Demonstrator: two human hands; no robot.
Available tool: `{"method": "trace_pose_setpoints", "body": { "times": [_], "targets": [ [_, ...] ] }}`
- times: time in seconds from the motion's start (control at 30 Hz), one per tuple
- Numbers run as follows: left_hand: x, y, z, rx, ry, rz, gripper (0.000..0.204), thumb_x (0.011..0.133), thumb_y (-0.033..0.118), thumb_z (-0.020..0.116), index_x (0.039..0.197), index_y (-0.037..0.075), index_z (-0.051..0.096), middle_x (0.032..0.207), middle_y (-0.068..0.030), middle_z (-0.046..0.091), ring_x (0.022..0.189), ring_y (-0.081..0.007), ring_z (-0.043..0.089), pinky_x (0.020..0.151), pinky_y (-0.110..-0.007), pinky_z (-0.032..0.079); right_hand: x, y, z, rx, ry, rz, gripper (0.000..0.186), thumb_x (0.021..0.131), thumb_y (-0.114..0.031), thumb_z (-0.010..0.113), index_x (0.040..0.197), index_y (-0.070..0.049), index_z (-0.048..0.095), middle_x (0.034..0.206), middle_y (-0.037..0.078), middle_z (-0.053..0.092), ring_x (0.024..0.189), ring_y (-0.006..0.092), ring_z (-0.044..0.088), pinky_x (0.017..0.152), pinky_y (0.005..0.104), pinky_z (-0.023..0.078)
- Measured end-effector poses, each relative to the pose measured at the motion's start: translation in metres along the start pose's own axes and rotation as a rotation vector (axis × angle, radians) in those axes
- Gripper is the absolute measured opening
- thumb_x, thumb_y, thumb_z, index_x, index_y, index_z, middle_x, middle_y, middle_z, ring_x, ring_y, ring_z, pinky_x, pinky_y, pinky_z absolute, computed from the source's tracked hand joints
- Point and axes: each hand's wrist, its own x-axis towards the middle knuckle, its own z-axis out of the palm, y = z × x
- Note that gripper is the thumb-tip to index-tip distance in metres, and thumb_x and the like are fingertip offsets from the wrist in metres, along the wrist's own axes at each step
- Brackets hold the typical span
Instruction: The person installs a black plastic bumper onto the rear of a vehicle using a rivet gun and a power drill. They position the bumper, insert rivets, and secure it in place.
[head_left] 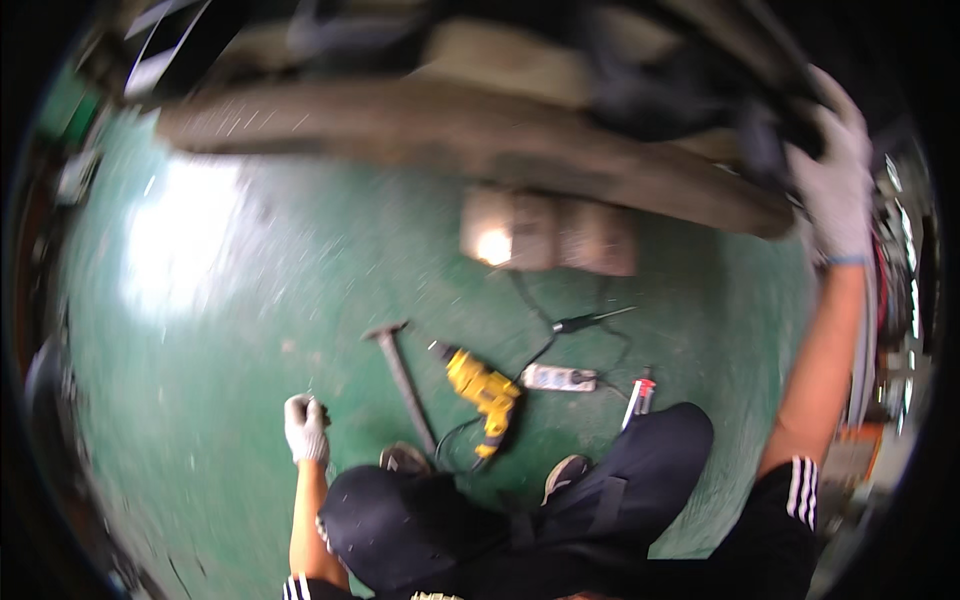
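My left hand [305,428], in a white work glove, hovers over the green floor at the lower left with its fingers curled closed. Whatever it may hold is too small or hidden to make out. My right hand [838,185], gloved too, is raised at the far right and grips the dark edge of a large raised piece. Along the front of that piece runs a long brown beam [430,125], smeared by motion. A hammer [402,380] and a yellow corded power drill [482,392] lie on the floor between my feet and the beam.
A white power strip [558,378] lies right of the drill, with a dark-handled pointed tool [578,323] beyond it. A red-and-white tube [638,398] is beside my right knee. Two blurred boxy blocks [510,230] stand under the beam. An orange box [855,455] sits at the right.
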Motion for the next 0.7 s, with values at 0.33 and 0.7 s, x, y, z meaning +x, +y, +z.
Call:
{"method": "trace_pose_setpoints", "body": {
  "times": [0.33,0.7],
  "targets": [
    [-0.161,0.427,0.232,-0.229,-0.881,0.469,0.024,0.112,0.021,0.064,0.121,-0.001,0.060,0.089,-0.0110,0.074,0.071,-0.0156,0.069,0.065,-0.030,0.057,-0.014,0.006,-0.016,0.078,0.130,-0.065,0.039,0.073,-0.018,0.084,0.110,-0.006,0.075,0.150,0.022,0.055,0.138,0.0442,0.053,0.119,0.0517,0.046],
    [-0.177,0.449,0.351,-0.885,-0.892,0.398,0.023,0.115,0.021,0.060,0.118,-0.001,0.065,0.105,-0.0155,0.076,0.092,-0.0253,0.075,0.086,-0.039,0.064,-0.030,0.008,-0.010,0.090,0.214,-0.074,0.043,0.077,-0.019,0.085,0.115,-0.002,0.075,0.154,0.020,0.054,0.138,0.0434,0.052,0.120,0.0504,0.046]
  ]
}}
